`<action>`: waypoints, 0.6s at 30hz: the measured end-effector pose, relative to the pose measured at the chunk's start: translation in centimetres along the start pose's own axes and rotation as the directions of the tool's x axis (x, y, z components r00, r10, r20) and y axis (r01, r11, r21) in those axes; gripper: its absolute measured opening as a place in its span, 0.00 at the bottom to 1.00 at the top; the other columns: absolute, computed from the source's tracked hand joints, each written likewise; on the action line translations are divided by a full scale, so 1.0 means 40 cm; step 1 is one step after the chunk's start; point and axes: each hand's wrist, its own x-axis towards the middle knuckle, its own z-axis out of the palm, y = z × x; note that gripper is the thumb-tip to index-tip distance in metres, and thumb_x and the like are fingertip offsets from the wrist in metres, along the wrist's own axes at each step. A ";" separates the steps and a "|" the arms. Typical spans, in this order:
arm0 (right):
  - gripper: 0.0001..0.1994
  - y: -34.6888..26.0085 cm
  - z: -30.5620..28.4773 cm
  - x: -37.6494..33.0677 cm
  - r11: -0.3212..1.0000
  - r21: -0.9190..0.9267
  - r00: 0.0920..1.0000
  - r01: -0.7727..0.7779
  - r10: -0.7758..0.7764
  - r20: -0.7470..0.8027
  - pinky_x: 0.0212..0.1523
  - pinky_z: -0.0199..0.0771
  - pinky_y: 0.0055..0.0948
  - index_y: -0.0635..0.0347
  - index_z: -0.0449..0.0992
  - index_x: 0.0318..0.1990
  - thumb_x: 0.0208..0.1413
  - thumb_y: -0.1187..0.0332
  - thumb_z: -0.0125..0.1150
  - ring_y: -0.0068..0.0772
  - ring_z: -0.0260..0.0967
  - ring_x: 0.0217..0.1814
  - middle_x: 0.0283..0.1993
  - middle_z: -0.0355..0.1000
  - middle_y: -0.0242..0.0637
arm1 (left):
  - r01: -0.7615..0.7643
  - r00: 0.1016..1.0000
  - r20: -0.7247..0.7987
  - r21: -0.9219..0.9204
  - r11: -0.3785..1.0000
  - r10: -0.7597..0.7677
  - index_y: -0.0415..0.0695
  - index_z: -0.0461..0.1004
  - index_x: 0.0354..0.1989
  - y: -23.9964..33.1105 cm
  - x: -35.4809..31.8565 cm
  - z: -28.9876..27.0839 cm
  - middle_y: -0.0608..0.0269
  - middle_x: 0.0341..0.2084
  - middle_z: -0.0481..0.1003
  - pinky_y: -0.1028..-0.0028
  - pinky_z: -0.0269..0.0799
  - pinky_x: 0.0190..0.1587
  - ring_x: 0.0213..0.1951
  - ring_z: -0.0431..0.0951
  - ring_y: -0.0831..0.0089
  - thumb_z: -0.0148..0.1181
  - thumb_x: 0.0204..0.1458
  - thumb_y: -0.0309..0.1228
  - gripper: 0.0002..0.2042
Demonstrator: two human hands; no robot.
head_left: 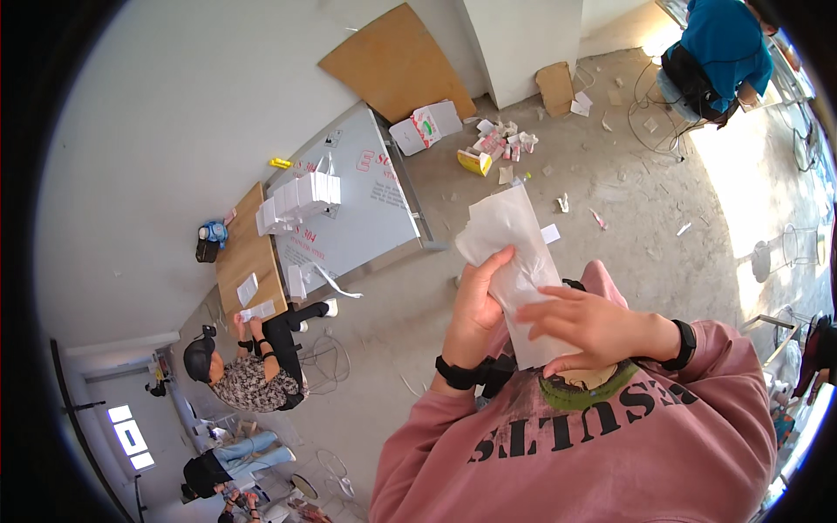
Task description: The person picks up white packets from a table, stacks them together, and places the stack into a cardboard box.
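Observation:
A long, crinkled white sheet (510, 222), which looks like thin paper or film, is held up in front of my chest. Its far left edge is uneven. My left hand (475, 305) grips its left side, with the thumb lying on top and the other fingers hidden behind it. Across its near right part lies my right hand (588, 327), fingers stretched out and spread, the tips against the surface. Whether the sheet is one layer or a flat bag, I cannot tell.
Stacked white boxes (305, 193) stand on a grey metal-topped table (384, 205) at the left. A person (253, 375) works at the adjoining wooden table (231, 253). Paper scraps (510, 144) litter the concrete floor ahead. Another person in blue (719, 52) is at far right, near loose cables.

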 end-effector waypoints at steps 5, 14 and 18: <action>0.29 0.030 -0.009 -0.002 0.832 0.478 0.740 -0.282 0.506 -0.443 0.60 0.53 0.34 0.66 0.54 0.58 0.55 0.58 0.52 0.40 0.54 0.63 0.60 0.57 0.46 | -0.140 0.986 0.095 0.050 0.989 0.134 0.39 0.63 0.51 0.018 -0.053 0.073 0.61 0.44 0.70 0.69 0.68 0.48 0.45 0.72 0.69 0.57 0.48 0.24 0.20; 0.28 0.016 0.001 0.042 0.566 0.650 0.564 -0.507 0.788 -0.246 0.54 0.59 0.33 0.68 0.50 0.58 0.58 0.59 0.50 0.40 0.59 0.56 0.52 0.60 0.52 | 0.048 0.991 0.120 0.108 0.993 -0.061 0.41 0.63 0.52 -0.020 -0.022 0.123 0.62 0.44 0.69 0.71 0.67 0.47 0.46 0.70 0.72 0.58 0.50 0.33 0.21; 0.30 0.050 0.015 0.022 0.617 0.672 0.490 -0.410 0.770 -0.409 0.51 0.62 0.34 0.68 0.50 0.58 0.56 0.59 0.53 0.40 0.62 0.53 0.50 0.62 0.52 | 0.153 0.975 0.147 0.113 0.982 -0.169 0.41 0.63 0.52 -0.026 0.024 0.132 0.62 0.44 0.69 0.71 0.67 0.46 0.45 0.70 0.72 0.58 0.50 0.32 0.21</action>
